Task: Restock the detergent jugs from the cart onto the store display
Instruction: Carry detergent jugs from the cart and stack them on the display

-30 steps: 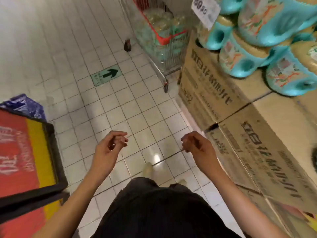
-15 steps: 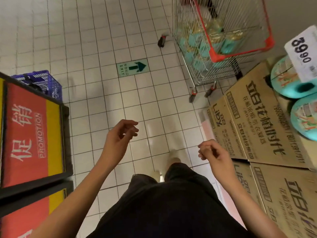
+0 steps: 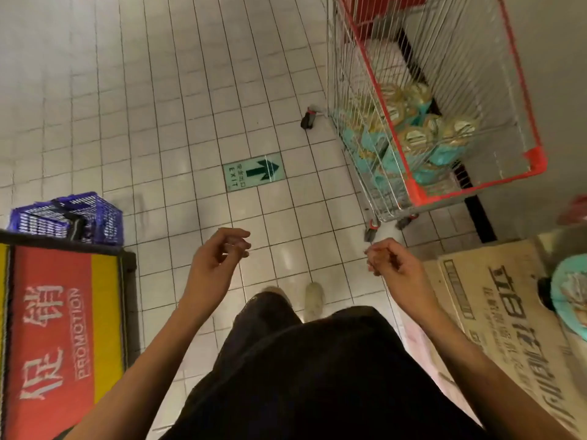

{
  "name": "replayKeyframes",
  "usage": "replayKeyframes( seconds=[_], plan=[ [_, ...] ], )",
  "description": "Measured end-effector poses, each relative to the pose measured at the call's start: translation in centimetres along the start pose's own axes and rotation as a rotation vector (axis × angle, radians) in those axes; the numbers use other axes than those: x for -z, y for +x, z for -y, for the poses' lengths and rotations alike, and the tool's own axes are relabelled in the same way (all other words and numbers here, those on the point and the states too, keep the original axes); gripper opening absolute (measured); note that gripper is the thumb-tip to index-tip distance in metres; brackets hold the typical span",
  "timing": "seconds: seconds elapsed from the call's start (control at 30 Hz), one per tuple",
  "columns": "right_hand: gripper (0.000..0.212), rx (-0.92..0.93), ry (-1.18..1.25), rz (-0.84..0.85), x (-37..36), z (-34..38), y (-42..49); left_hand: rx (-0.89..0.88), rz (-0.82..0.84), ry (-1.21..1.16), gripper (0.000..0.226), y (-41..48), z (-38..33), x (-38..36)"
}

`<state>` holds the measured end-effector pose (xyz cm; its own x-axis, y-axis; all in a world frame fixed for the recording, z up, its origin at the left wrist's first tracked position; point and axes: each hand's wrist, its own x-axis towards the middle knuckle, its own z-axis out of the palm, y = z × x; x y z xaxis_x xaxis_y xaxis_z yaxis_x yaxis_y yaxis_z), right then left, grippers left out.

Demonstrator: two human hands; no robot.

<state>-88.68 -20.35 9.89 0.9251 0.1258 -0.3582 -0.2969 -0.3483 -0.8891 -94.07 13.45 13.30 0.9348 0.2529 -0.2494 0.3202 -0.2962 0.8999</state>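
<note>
Jugs [image 3: 413, 138] in cart [image 3: 538, 160] blurred, seemingly gold-capped; left hand [image 3: 213, 264] and right hand [image 3: 395, 267] loosely curled, empty

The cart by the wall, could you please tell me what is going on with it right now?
A person restocking detergent stands on the tiled floor, with the cart ahead on the right. The left hand and right hand are loosely curled in front of the body, holding nothing. Teal detergent jugs lie in the cart's basket. At the right edge, one teal jug sits on the display's cardboard boxes. No jug is being carried at this moment.
</note>
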Motion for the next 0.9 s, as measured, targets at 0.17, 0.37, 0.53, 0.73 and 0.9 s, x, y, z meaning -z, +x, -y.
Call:
replayKeyframes(
  seconds=[0.17, 0.37, 0.53, 0.73, 0.9],
  plan=[
    [0.016, 0.051, 0.022, 0.021, -0.5, 5.9, 10.8, 0.052, -0.024, 0.039, 0.023, 8.5, -1.5, 2.7],
    [0.006, 0.048, 0.020, -0.055, -1.2, 11.6, 22.2, 0.047, 0.007, 0.074, 0.022, 22.3, -3.6, 5.7],
    [0.006, -0.033, 0.090, -0.197, -1.8, 15.2, 28.5, -0.009, 0.177, 0.177, 0.020, 34.5, -7.9, 5.9],
    [0.009, -0.107, 0.182, -0.407, -0.5, 15.8, 32.8, -0.181, 0.467, 0.326, 0.016, 46.6, -14.7, 1.3],
    [0.012, -0.209, 0.303, -0.549, 2.3, 14.0, 36.7, -0.300, 0.658, 0.372, 0.018, 54.3, -19.5, -6.7]
  ],
)
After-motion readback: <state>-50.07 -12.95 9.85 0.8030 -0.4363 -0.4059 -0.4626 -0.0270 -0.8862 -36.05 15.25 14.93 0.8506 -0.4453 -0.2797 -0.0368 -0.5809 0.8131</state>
